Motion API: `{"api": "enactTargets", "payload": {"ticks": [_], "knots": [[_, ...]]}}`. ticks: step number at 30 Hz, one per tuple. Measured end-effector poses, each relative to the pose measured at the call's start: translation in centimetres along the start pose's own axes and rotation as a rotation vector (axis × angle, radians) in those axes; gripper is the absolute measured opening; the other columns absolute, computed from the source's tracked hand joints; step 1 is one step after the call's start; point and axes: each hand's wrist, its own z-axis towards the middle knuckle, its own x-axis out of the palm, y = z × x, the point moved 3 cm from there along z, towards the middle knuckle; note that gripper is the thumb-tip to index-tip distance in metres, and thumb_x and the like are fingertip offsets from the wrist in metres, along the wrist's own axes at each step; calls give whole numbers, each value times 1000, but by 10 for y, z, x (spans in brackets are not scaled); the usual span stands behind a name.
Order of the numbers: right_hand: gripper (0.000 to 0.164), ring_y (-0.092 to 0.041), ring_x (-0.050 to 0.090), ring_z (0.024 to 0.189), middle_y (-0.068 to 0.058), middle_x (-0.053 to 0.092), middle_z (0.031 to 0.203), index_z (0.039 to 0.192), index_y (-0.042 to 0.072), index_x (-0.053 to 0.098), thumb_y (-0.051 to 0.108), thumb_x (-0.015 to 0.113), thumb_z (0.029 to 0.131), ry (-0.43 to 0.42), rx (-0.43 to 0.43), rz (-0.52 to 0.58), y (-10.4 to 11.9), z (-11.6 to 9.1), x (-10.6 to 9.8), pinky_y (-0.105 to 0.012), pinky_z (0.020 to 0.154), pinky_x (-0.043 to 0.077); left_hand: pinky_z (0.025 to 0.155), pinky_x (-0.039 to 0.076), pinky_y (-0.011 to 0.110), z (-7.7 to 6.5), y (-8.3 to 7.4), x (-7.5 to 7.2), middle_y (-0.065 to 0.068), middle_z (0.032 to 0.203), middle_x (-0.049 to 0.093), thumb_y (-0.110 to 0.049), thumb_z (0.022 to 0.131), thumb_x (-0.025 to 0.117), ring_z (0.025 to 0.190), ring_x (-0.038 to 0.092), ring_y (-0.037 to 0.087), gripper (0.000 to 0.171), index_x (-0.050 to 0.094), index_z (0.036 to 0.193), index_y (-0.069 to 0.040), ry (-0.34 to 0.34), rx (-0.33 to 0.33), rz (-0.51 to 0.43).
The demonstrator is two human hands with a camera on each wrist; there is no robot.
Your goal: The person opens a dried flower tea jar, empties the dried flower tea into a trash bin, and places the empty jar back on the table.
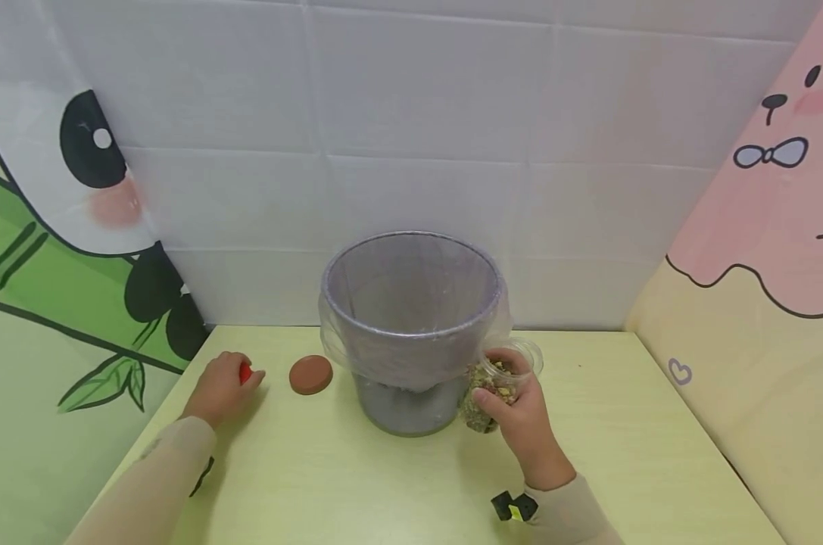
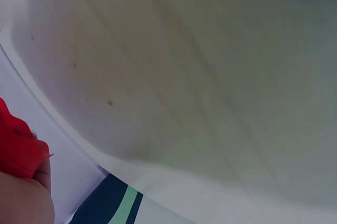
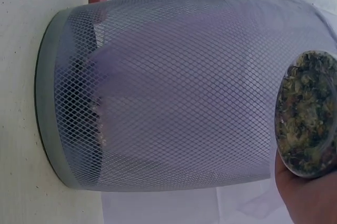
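Note:
My right hand (image 1: 523, 424) grips a clear jar (image 1: 482, 401) of dried, greenish-yellow leaf-and-flower bits. The jar is tilted beside the right side of a grey mesh waste bin (image 1: 407, 412); its open mouth points up and to the right. In the right wrist view the jar's round base (image 3: 308, 116) faces the camera, with the bits packed against it. Over at the left of the table, my left hand (image 1: 219, 390) holds a small red thing (image 1: 245, 373) in its curled fingers. The left wrist view shows the red thing (image 2: 21, 148) as wavy-edged, partly cut off by the frame.
A thin translucent bag (image 1: 411, 359) lines the bin and folds down over its rim. A reddish-brown round lid (image 1: 311, 375) lies on the pale yellow table (image 1: 336, 492) between my left hand and the bin. White sheeting (image 1: 425, 113) and painted side walls surround the table.

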Motion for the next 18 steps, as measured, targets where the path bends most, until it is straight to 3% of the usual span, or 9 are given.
{"api": "enactTargets", "payload": {"ticks": [5,9,18], "knots": [[44,-18,55,102,-12,56,120,132,-3,51,-7,65,91,-31,-23,-51,6,2,-7,-26,83,49,79,49,51,0,3,5,20,102,58,-32,95,72,91,52,36,44,59,114,6,-8,-6,20],[45,-17,59,98,-14,56,118,132,-3,52,-10,65,89,-48,-26,-26,7,3,-8,-25,80,52,80,48,52,1,3,6,21,102,57,-29,93,74,92,51,38,44,59,113,7,-12,-5,32],[45,-18,60,98,-15,55,119,132,-3,52,-9,66,89,-103,26,-69,4,3,-10,-26,80,54,76,46,49,-1,2,13,15,91,54,-23,91,78,84,50,34,36,57,103,4,33,24,82]]}}
